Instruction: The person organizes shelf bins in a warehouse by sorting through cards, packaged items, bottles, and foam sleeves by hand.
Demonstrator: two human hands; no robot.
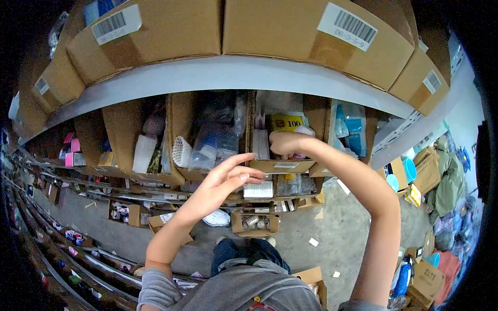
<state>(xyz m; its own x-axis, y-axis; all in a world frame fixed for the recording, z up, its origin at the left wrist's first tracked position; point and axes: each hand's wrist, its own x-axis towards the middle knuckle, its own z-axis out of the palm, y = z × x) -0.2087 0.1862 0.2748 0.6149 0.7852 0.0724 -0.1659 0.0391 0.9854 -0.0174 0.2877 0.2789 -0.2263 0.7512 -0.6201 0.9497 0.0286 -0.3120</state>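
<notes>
Reaching into a brown cardboard bin (282,166) with a barcode label on its front wall, the right hand (291,145) in the head view has its fingers curled down among the packed goods. Whether its grip has closed on anything cannot be told, since the back of the hand hides the fingertips. Just beyond it, at twelve o'clock, is a yellow package marked "100" (287,122), inside the bin; at nine o'clock from that hand stand narrow whitish upright boxes (261,144). A small pinkish-purple item (299,155) shows just under the hand, too covered to identify.

At eight o'clock from the right hand, the left hand (224,179) hangs with fingers loosely extended and no object visible in its grip. Clear plastic-wrapped goods (207,150) lie at eleven o'clock from it, and a white foam-mesh sleeve (181,151) at ten, both in the neighbouring bin. Blue-and-clear plastic packets (355,129) sit between two and three o'clock from the right hand.

The tight packing seems the main hazard: drawing one item out could drag or topple its neighbours. The pale grey shelf edge (233,75) overhead, at twelve o'clock, might catch a hand lifted too steeply.
</notes>
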